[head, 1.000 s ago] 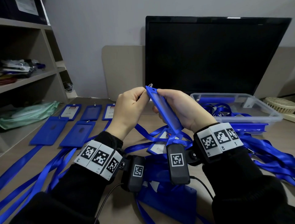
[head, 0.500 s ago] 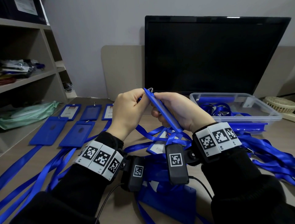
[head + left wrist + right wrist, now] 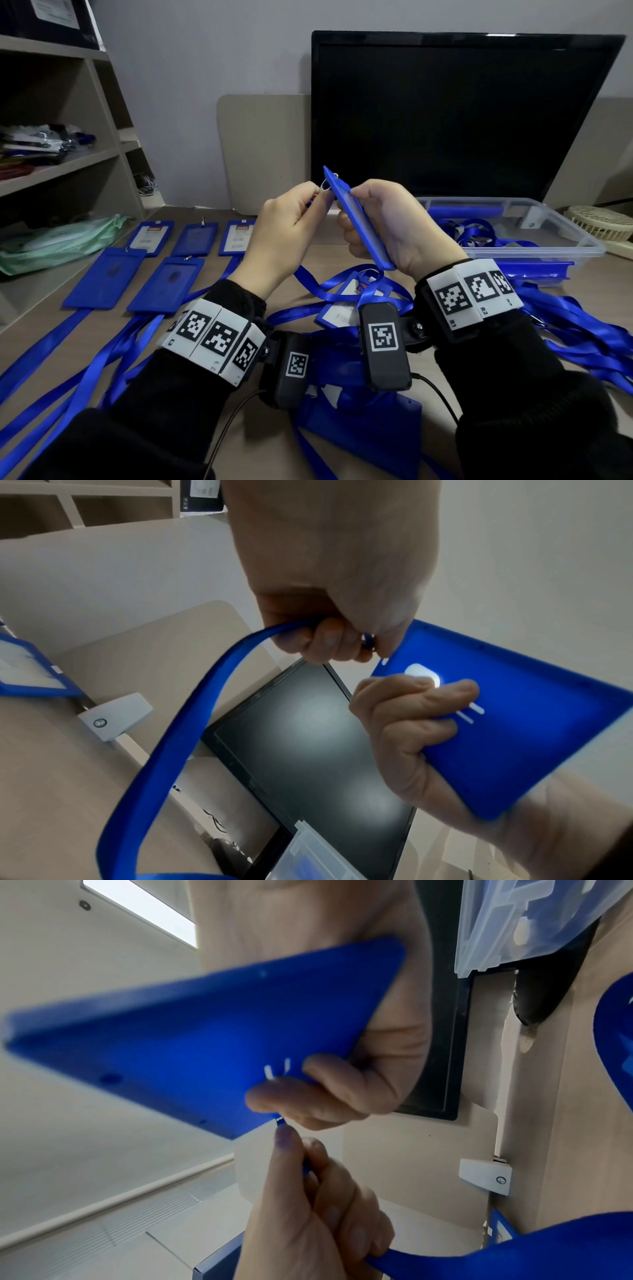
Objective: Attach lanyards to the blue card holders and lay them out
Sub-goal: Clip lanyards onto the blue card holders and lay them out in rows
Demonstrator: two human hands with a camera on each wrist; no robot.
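Head view shows both hands raised over the desk (image 3: 212, 287), working on one blue card holder (image 3: 356, 219). The right hand (image 3: 394, 229) has its fingers curled round the holder's long edges, holding it edge-on and tilted, top end up and away. The left hand (image 3: 287, 226) pinches the end of one blue lanyard (image 3: 164, 750) between thumb and curled fingers, with its small metal clip (image 3: 325, 186) right at the holder's top edge. Whether the clip is through the slot cannot be told. From the left wrist view, the strap runs out of the left fist and loops down towards the desk.

Just below the hands lies a tangle of loose lanyards (image 3: 342, 284) with at least two more holders among them, one showing a white card, one lying flat near the sleeves. To the left, five finished holders (image 3: 106, 277) lie flat in two rows, three behind and two in front, their straps trailing towards the near edge. To the right, one clear plastic bin (image 3: 555, 236) holds more blue straps, and further lanyards spill over the desk beside it. Behind stands one dark monitor (image 3: 445, 116). One shelf unit (image 3: 61, 164) rises at the left, with a green bag (image 3: 58, 240) on its lowest level.
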